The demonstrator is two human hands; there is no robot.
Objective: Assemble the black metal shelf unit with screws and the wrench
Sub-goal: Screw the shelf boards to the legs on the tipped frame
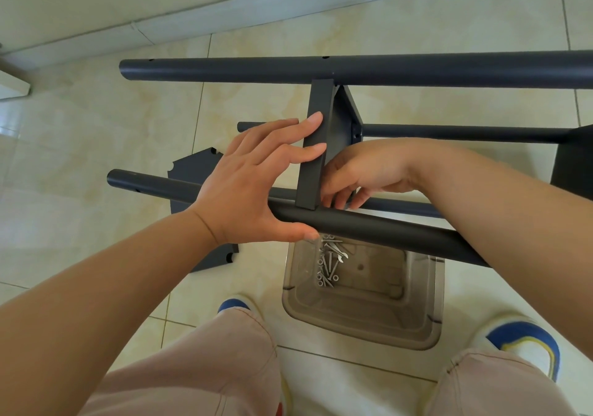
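Steadying the half-built black shelf frame (321,146) from above, the person stands over it on the tiled floor (96,126). The left hand (253,187) is spread wide: straight fingers (308,123) lie against the side of the flat crossbar (316,146), while the thumb reaches down and touches the near round tube (369,226) — a released grip, nothing curled round the metal. The right hand (362,174) is tucked in on the other side of that crossbar, just where it meets the near tube; its fingers curl downward into the corner, but whether they pinch a screw or anything else there is hidden, so I cannot tell what that grip holds.

The crossbar runs from the near tube up to the far round tube (353,70), which lies across the view with small holes along its top. Two thinner-looking tubes of the frame sit lower, nearer the floor. A loose black shelf panel (195,171) with notched corners lies flat on the floor, under the left wrist.

Below the near tube, between the person's blue-and-white shoes, stands a clear plastic tub (362,319) — inside it a small heap of silver screws (327,271) and a little flat wrench (337,250).
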